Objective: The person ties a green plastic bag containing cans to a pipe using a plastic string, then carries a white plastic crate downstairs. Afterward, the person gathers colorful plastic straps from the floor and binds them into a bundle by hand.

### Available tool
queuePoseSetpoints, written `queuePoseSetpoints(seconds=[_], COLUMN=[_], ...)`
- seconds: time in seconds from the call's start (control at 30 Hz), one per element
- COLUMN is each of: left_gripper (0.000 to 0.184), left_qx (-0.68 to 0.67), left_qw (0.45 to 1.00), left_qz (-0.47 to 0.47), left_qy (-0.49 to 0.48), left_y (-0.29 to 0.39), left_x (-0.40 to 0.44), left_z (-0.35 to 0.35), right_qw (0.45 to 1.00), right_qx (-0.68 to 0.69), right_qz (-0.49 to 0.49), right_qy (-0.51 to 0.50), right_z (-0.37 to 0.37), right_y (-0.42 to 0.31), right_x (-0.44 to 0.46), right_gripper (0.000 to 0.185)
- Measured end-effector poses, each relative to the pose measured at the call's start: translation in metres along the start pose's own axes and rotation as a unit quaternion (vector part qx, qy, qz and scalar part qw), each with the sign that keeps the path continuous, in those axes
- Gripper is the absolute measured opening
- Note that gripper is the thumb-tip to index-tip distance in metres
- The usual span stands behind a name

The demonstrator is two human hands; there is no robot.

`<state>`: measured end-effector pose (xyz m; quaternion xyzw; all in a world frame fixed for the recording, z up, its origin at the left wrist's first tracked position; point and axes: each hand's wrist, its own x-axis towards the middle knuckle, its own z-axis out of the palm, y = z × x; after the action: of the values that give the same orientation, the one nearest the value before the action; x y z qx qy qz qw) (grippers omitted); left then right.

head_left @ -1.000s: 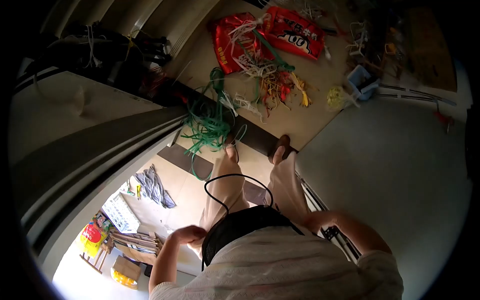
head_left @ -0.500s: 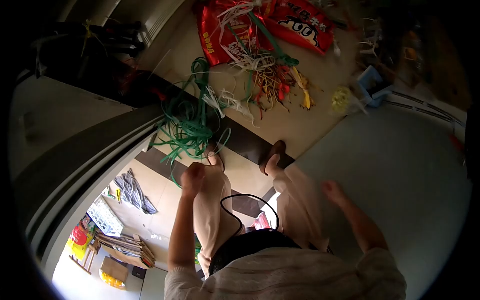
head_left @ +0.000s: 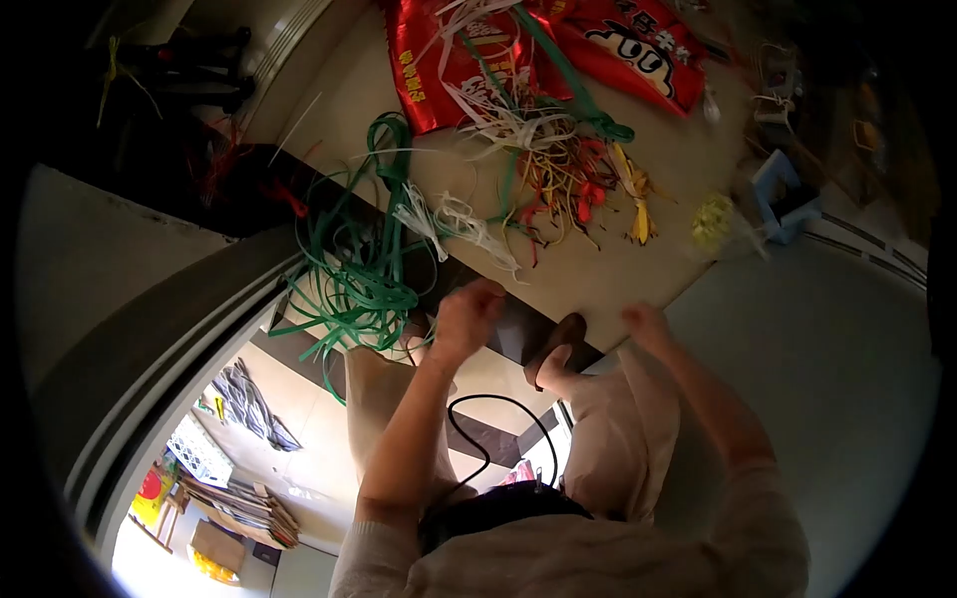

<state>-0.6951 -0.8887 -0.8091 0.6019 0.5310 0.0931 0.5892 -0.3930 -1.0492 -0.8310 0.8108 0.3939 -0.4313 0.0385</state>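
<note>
My left hand is in front of my body, over the floor near my left foot, its fingers curled in and nothing showing in them. Farther right, my right hand is lifted beside my right knee, its fingers blurred. A heap of green plastic strapping lies just beyond my left hand to the left. Past that hand is a bundle of white strips. Tangled red and yellow cords lie farther up, with a yellow tied bundle beside them. Neither hand visibly touches any of these.
Red printed bags lie at the top. A blue container stands right, above a large grey panel. The door frame borders the left; behind it are stacked flat cardboard and a white crate. A black cord loop hangs at my waist.
My left hand has moved right and forward, away from the left knee. My right hand has risen forward. My legs have shifted, and the view has turned slightly.
</note>
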Motion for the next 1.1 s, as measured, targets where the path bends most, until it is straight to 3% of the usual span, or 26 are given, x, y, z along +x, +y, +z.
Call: queuePoseSetpoints(seconds=[0.03, 0.07, 0.1, 0.13, 0.17, 0.2, 0.33, 0.4, 0.57, 0.63, 0.77, 0.9, 1.0, 1.1], left_gripper=[0.015, 0.016, 0.015, 0.015, 0.015, 0.015, 0.014, 0.013, 0.014, 0.014, 0.014, 0.014, 0.014, 0.013], left_qx=[-0.013, -0.026, -0.012, -0.001, 0.011, 0.023, -0.028, -0.044, -0.095, -0.087, -0.123, -0.119, -0.097, -0.088], left_qw=[1.0, 0.999, 0.999, 0.999, 0.999, 0.999, 0.998, 0.997, 0.993, 0.995, 0.991, 0.992, 0.993, 0.994], left_qz=[-0.016, -0.033, -0.042, -0.039, -0.037, -0.035, -0.048, -0.062, -0.063, -0.051, -0.049, -0.038, -0.037, -0.041], left_qy=[-0.009, -0.019, -0.021, -0.025, -0.027, -0.028, -0.012, -0.005, 0.005, -0.008, -0.014, -0.026, -0.049, -0.046], left_y=[0.008, 0.008, 0.001, -0.002, -0.001, -0.003, -0.018, -0.018, -0.016, -0.009, -0.006, -0.009, -0.012, -0.015], left_x=[-0.004, -0.007, -0.01, -0.016, -0.022, -0.026, -0.04, -0.045, -0.048, -0.047, -0.05, -0.056, -0.061, -0.066], left_z=[-0.002, 0.0, 0.004, 0.006, 0.005, 0.004, 0.004, 0.003, 0.011, 0.012, 0.018, 0.029, 0.029, 0.022], right_qw=[0.999, 0.988, 0.989, 0.961, 0.973, 0.971, 0.945, 0.941, 0.91, 0.919, 0.867, 0.821, 0.793, 0.832], right_qx=[0.014, 0.146, 0.122, 0.214, 0.166, 0.217, 0.316, 0.324, 0.38, 0.348, 0.451, 0.504, 0.518, 0.362], right_qz=[0.03, -0.012, -0.069, -0.157, -0.153, -0.071, 0.051, -0.038, -0.117, -0.07, 0.009, 0.056, 0.011, -0.068], right_qy=[-0.03, -0.045, 0.036, -0.075, -0.049, -0.067, -0.068, -0.092, -0.119, -0.171, -0.213, -0.261, -0.319, -0.415], right_z=[-0.001, 0.016, 0.016, 0.009, 0.008, -0.002, 0.026, 0.061, 0.119, 0.122, 0.12, 0.109, 0.098, 0.122], right_y=[-0.028, -0.033, -0.074, -0.099, -0.133, -0.176, -0.212, -0.199, -0.155, -0.149, -0.133, -0.146, -0.201, -0.231], right_x=[0.043, 0.097, 0.131, 0.174, 0.202, 0.204, 0.273, 0.29, 0.197, 0.133, 0.048, 0.036, 0.049, 0.082], right_gripper=[0.02, 0.019, 0.014, 0.022, 0.024, 0.024, 0.036, 0.038, 0.025, 0.021, 0.024, 0.027, 0.028, 0.031])
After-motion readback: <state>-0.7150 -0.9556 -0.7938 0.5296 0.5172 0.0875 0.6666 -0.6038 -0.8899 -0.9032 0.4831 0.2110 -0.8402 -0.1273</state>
